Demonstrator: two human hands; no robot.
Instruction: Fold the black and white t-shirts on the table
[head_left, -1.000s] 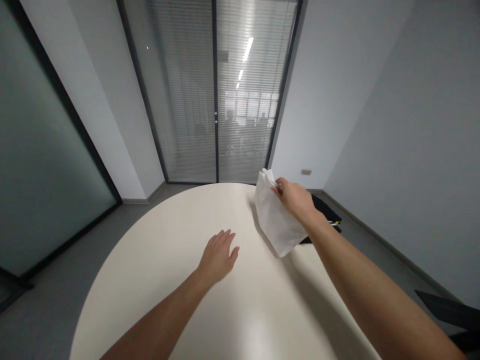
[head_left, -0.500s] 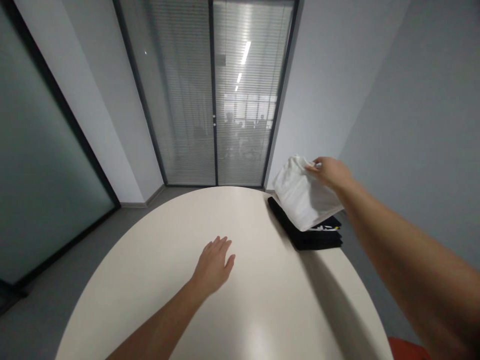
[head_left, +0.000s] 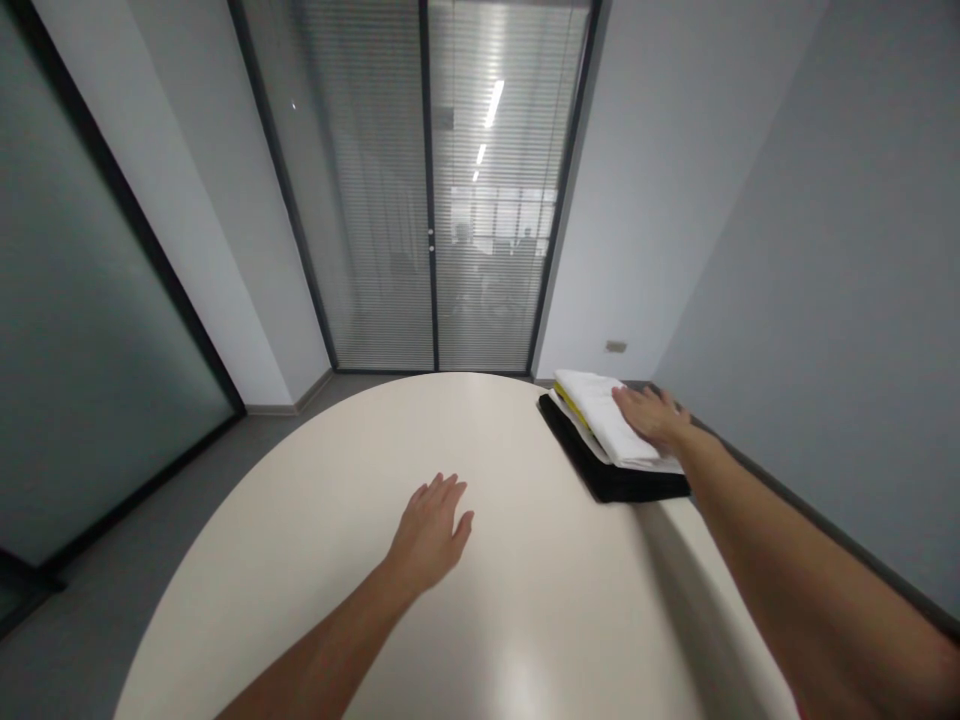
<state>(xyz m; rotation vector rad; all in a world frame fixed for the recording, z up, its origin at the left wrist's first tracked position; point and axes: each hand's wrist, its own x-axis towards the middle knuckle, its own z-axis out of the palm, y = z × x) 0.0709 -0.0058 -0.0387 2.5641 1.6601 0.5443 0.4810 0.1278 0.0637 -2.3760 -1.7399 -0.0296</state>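
A folded white cloth [head_left: 600, 415] lies on top of a folded black cloth stack [head_left: 637, 487] at the right edge of the round table [head_left: 300, 520]. A strip of yellow shows along the white cloth's left side. My right hand [head_left: 652, 415] rests palm down on the white cloth, fingers spread. Near the middle of the table, my left hand [head_left: 431, 530] is flat with its fingers apart, holding nothing.
The pale table has a curved far edge. Beyond it stand a glass partition with blinds [head_left: 487, 300] and grey walls with a small socket plate [head_left: 616, 347]. Frosted glass [head_left: 90, 330] is at the left.
My right hand has come down and let go of the white cloth, which was lifted and hanging and now lies flat on the black stack. My left hand has hardly moved.
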